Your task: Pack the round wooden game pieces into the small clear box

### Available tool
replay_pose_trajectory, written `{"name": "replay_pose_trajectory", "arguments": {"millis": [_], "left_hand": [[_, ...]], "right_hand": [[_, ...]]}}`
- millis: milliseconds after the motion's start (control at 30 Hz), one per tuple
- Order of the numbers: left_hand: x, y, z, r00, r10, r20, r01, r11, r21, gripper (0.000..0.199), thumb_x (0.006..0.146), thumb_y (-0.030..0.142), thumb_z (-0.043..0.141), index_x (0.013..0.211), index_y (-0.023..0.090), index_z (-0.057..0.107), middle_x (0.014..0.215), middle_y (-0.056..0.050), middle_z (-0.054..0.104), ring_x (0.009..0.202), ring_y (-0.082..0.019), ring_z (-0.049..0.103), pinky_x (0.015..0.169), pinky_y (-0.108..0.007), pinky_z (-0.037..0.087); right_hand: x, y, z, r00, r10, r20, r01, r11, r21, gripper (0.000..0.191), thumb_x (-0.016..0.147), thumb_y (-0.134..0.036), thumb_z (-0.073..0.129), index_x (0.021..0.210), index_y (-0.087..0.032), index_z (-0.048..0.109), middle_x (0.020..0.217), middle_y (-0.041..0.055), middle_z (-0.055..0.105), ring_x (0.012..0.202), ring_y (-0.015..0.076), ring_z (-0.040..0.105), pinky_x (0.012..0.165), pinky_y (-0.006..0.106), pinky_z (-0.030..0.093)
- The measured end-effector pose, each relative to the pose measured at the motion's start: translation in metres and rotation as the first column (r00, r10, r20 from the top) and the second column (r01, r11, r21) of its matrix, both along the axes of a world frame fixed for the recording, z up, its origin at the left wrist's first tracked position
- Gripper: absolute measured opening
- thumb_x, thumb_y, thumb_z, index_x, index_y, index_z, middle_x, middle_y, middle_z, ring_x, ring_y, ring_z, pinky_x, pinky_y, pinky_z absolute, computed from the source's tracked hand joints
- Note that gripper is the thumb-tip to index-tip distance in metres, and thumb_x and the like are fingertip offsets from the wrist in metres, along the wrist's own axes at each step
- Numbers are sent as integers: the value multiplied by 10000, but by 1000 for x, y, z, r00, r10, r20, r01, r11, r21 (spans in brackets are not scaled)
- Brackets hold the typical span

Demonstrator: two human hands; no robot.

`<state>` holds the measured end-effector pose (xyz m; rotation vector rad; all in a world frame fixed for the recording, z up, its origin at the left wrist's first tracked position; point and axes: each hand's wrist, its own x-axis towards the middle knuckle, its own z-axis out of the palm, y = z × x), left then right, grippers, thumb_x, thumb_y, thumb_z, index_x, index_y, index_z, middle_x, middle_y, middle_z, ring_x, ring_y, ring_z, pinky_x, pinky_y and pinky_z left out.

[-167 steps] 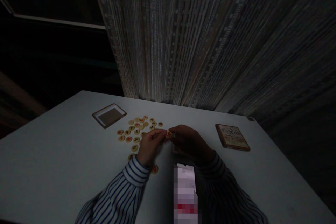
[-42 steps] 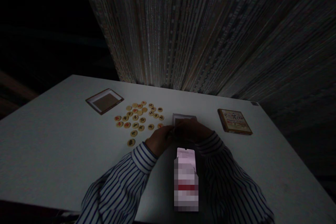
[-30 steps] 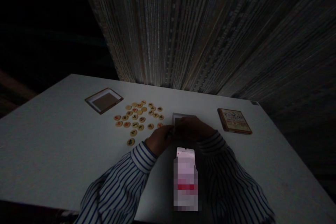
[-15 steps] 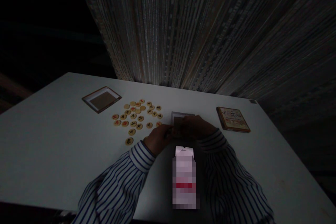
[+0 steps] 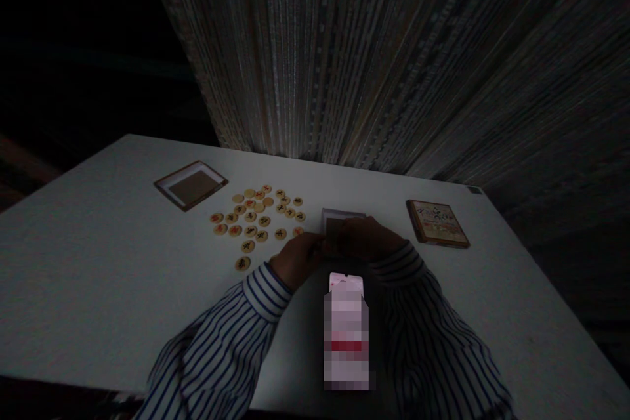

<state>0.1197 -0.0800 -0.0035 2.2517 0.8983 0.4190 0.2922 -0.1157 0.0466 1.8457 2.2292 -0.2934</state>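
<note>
My left hand (image 5: pixel 299 258) is closed at the near left corner of a shallow open box (image 5: pixel 337 226), its thumb and fingers gripping the edge. Over the inside of that box, my right hand (image 5: pixel 371 238) has its fingers curled; they are dark, and what they hold, if anything, is hidden. The box has a pale rim and a brown bottom. To the left of my hands, several round wooden Chinese chess pieces (image 5: pixel 264 221) lie scattered, marked in red or black, some without visible marks.
A phone (image 5: pixel 346 331) with a lit, blurred screen lies between my forearms. A second open tray or lid (image 5: pixel 194 185) sits at the left, and a printed box (image 5: pixel 437 224) at the right. All rest on a white table (image 5: pixel 98 275), with a string curtain (image 5: pixel 295 59) behind it.
</note>
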Motion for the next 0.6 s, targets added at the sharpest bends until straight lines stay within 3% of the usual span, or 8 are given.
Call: {"name": "replay_pose_trajectory", "arguments": {"millis": [400, 600], "left_hand": [[-1, 0, -1, 1000, -6, -3, 6, 1000, 5, 352, 754, 193, 545, 1100, 140, 586, 1019, -99, 661, 924, -207, 622, 804, -315, 496], [-1, 0, -1, 1000, -6, -4, 6, 1000, 5, 370, 747, 180, 557, 1110, 117, 580, 1048, -121, 653, 958, -226, 612, 833, -346, 490]], "right_hand": [[6, -2, 7, 999, -18, -32, 17, 999, -27, 277, 814, -412, 485, 963, -271, 670, 979, 55, 659, 848, 199, 604, 679, 293, 433], [12, -4, 8, 997, -76, -8, 76, 995, -64, 255, 815, -280, 469, 957, -228, 674, 990, 81, 649, 799, 188, 607, 655, 298, 435]]}}
